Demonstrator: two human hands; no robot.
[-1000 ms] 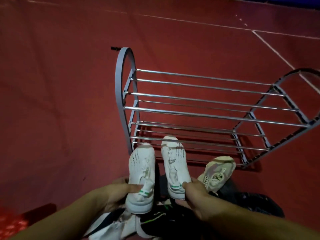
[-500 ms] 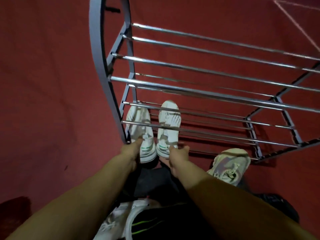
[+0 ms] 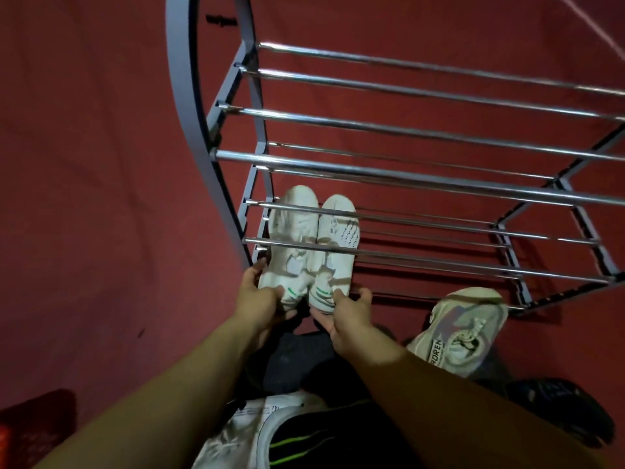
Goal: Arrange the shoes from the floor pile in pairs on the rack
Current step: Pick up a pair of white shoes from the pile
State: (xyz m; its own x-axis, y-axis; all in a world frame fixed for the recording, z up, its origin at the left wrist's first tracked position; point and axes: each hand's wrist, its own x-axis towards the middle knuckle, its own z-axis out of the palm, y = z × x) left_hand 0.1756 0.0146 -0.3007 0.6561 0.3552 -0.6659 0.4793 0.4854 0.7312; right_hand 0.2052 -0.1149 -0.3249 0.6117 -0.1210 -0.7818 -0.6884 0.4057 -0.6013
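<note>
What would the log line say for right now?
step: placing white pair on rack lower shelf | left hand: grips heel | right hand: grips heel | pile: beige sneaker waiting

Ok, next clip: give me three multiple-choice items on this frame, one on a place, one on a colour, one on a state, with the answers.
1. Where does the white pair of shoes sit?
A. at the left end of a low shelf of the rack
B. on the top shelf
C. on the floor behind the rack

2. What colour are the stripes at the heels of that pair?
A. blue
B. green
C. orange

3. What are the two hands doing?
A. both hang free
B. only the right hand holds a shoe
C. the left hand and the right hand each hold one heel

Answers: 1 A, higher bars cross over the shoes beside the left frame; 2 B, green bars show on both heels; 3 C, fingers wrap each heel.
</note>
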